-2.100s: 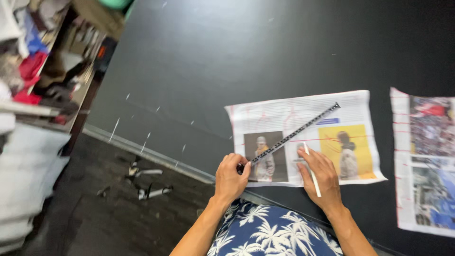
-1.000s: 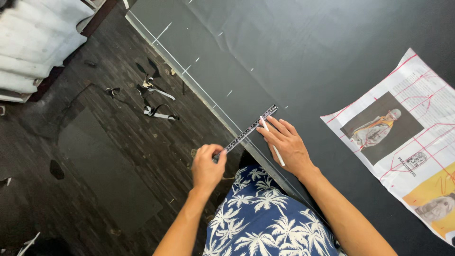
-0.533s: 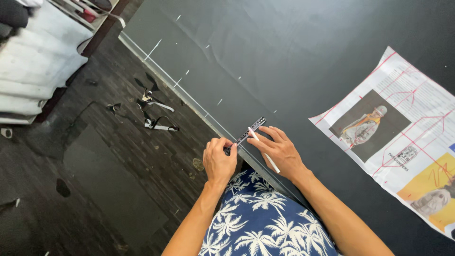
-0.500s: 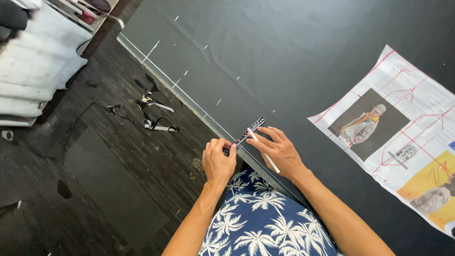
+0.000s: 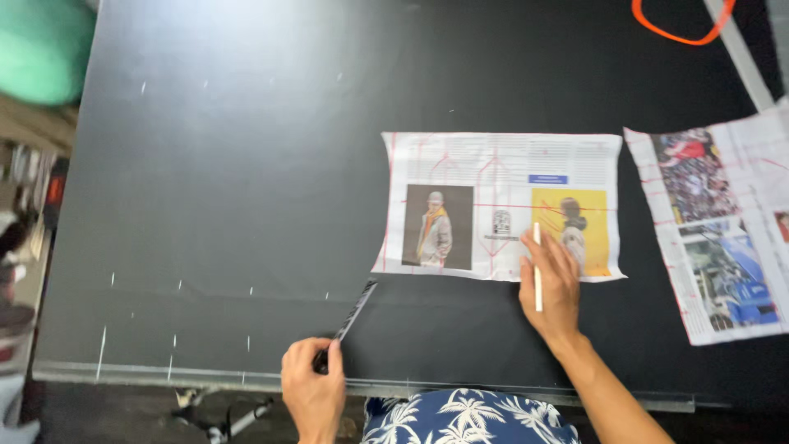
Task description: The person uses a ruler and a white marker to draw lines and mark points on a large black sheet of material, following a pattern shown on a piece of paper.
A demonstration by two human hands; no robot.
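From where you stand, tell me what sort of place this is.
Probably a tailoring or sewing workroom. A wide black cloth with white chalk ticks covers the table, newspaper pattern pieces ruled in red lie on it, and the hands hold a ruler and a white chalk stick.

Work surface and surroundings, seen from above.
A wide black cloth-covered table (image 5: pixel 246 164), dotted with short white chalk marks (image 5: pixel 174 340), is lit softly from upper left. A rounded green object (image 5: pixel 41 49) and cluttered shelving (image 5: pixel 20 238) are seen at left; a dark floor (image 5: pixel 123 419) with small scraps lies below the table edge.
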